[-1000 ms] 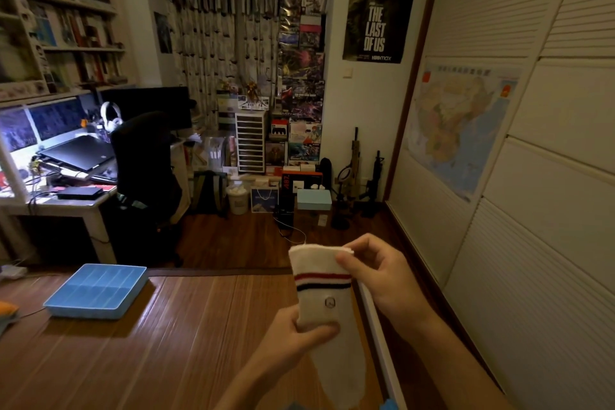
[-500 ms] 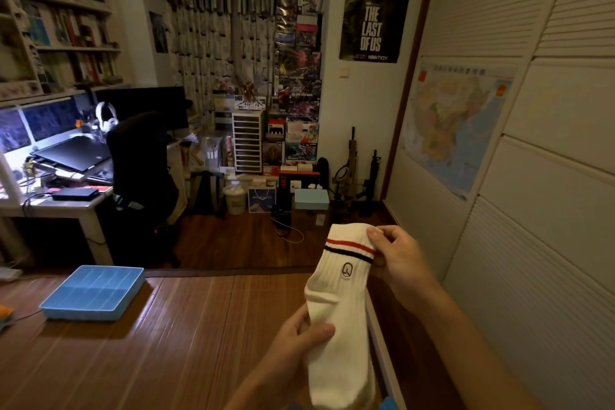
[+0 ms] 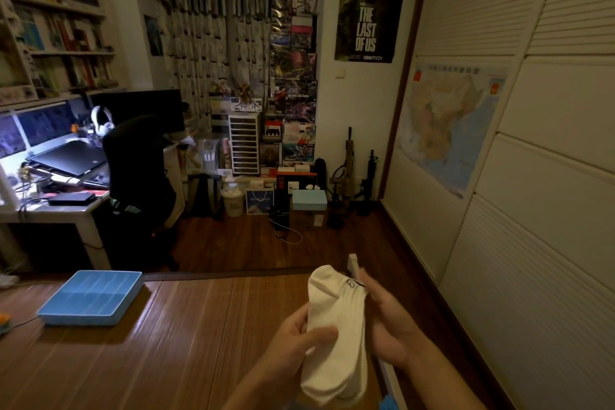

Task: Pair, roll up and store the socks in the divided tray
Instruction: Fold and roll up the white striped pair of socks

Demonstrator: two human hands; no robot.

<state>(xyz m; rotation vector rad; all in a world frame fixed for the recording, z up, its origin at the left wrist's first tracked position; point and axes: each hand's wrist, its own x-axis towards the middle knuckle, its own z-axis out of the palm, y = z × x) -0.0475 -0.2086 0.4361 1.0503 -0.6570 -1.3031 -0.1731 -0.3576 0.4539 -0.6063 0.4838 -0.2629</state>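
Tray [image 3: 90, 298] left on platform [image 3: 199, 343] — socks [image 3: 336, 326] right.

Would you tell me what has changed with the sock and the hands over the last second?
The right hand has brought the striped cuff of the sock down and folded it over. The stripes no longer show, and the top is now a rounded fold. The left hand still grips the sock's middle, and the tray has not moved.

The left hand [image 3: 293, 338] has its fingers hidden behind the white sock [image 3: 336, 319]. The bottom edge cuts off a blue thing [image 3: 387, 405]
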